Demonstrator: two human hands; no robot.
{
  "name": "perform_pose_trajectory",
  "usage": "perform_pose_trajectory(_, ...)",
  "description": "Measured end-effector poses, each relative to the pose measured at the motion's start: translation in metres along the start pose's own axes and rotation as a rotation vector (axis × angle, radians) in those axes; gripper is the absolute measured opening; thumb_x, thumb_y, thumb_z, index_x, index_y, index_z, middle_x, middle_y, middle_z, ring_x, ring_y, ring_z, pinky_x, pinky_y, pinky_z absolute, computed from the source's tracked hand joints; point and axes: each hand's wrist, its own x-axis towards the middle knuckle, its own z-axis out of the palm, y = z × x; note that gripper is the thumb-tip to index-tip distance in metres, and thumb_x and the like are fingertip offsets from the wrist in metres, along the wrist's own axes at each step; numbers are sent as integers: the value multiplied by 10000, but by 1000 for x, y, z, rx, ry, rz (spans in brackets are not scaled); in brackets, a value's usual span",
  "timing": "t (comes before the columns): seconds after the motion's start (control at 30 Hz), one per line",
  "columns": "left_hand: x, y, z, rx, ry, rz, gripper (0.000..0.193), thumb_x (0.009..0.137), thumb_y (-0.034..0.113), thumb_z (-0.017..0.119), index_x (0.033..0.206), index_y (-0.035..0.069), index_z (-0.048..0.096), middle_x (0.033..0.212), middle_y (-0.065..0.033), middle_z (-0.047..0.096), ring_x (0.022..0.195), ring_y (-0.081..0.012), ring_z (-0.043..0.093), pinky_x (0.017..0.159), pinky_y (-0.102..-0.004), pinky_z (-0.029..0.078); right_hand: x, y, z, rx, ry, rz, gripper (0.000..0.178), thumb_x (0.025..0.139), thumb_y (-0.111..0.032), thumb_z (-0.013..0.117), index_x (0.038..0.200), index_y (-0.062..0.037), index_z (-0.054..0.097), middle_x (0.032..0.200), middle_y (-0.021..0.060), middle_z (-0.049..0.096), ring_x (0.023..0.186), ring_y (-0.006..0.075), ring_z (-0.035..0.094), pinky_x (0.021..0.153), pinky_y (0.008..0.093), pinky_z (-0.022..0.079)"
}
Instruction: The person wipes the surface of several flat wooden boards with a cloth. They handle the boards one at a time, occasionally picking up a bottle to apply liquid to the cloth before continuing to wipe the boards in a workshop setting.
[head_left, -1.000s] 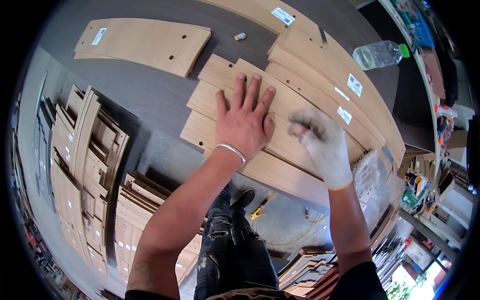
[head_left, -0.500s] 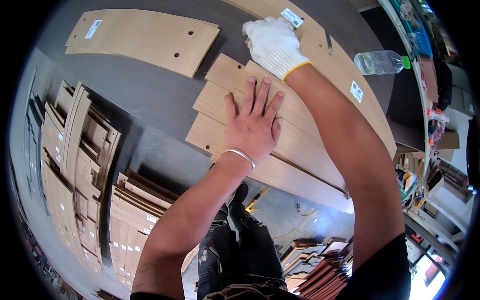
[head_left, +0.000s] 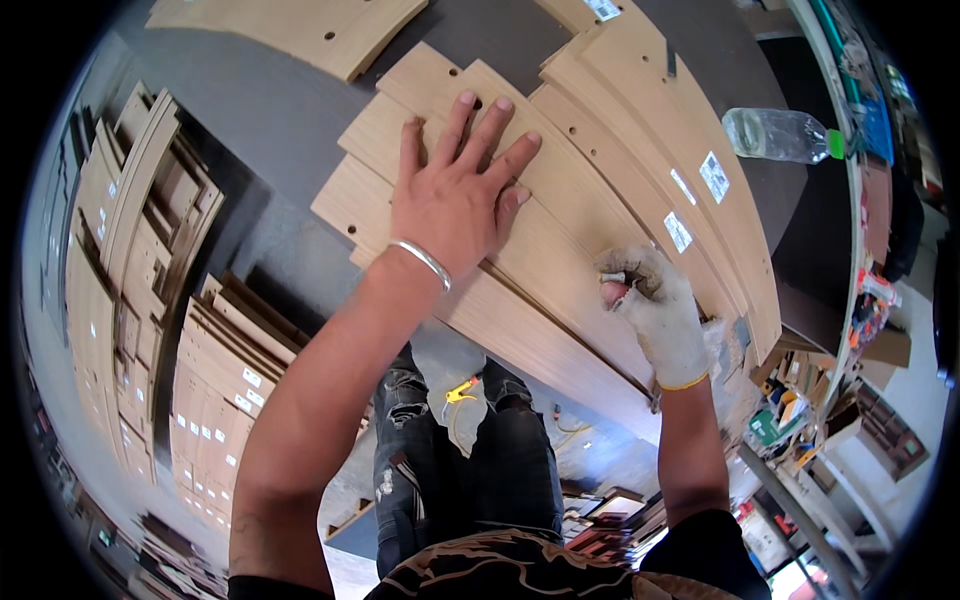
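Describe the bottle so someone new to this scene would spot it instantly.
Start at the dark table, where pale wooden boards lie under the bare left hand. Go up and right in the picture to the outermost curved board; the bottle is just right of it. Unlike those flat, opaque boards, it is see-through, with a bright green cap.

Bright glare at lower right, soft shadow under left hand [head_left: 455, 200], fisheye-bent edges

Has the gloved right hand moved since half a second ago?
Yes. Judged against the green-capped bottle, the gloved right hand has come back toward the person's body and rightward.
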Motion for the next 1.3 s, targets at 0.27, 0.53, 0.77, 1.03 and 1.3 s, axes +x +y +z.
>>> perform_pose_trajectory(0.27, -8, 8, 12, 111, 101, -90, 460, 1028, 356, 542, 1488, 357, 549, 1643, -19, 416, 1549, -339, 314, 1222, -667, 228, -3, 20, 6, -187, -131, -142, 260, 893, 112, 592, 1120, 35, 694, 1030, 76, 691, 916, 131, 651, 856, 272, 535)
perform_pose_trajectory(0.53, -9, 10, 19, 20, 209, -65, 469, 1007, 317, 492, 1448, 198, 597, 1596, -145, 465, 1529, -395, 326, 1206, -665, 263, 7, 43, 3, -647, -170, -510, 244, 895, 51, 655, 1135, 27, 696, 997, 113, 725, 898, 183, 689, 835, 292, 551)
perform_pose_trajectory(0.77, -12, 4, 28, -140, 284, -21, 476, 1016, 314, 484, 1451, 158, 601, 1602, -137, 459, 1533, -376, 318, 1219, -644, 248, 2, 39, 14, -771, -129, -555, 196, 917, -42, 693, 1101, 22, 716, 975, 132, 734, 876, 235, 712, 825, 315, 560)
perform_pose_trajectory(1.03, -13, 3, 28, -33, 261, -55, 475, 1022, 319, 487, 1452, 153, 598, 1598, -138, 460, 1530, -376, 321, 1218, -647, 245, 2, 41, 20, -731, -105, -584, 228, 825, 68, 702, 1045, 8, 716, 958, 176, 742, 859, 325, 732, 803, 359, 572)
perform_pose_trajectory(1.3, -13, 5, 17, -61, 224, -49, 467, 1017, 318, 494, 1443, 158, 604, 1590, -131, 469, 1526, -377, 324, 1220, -652, 241, 2, 37, 28, -826, -103, -644, 270, 815, 96, 661, 1065, 10, 721, 957, 166, 743, 853, 294, 731, 805, 356, 572)
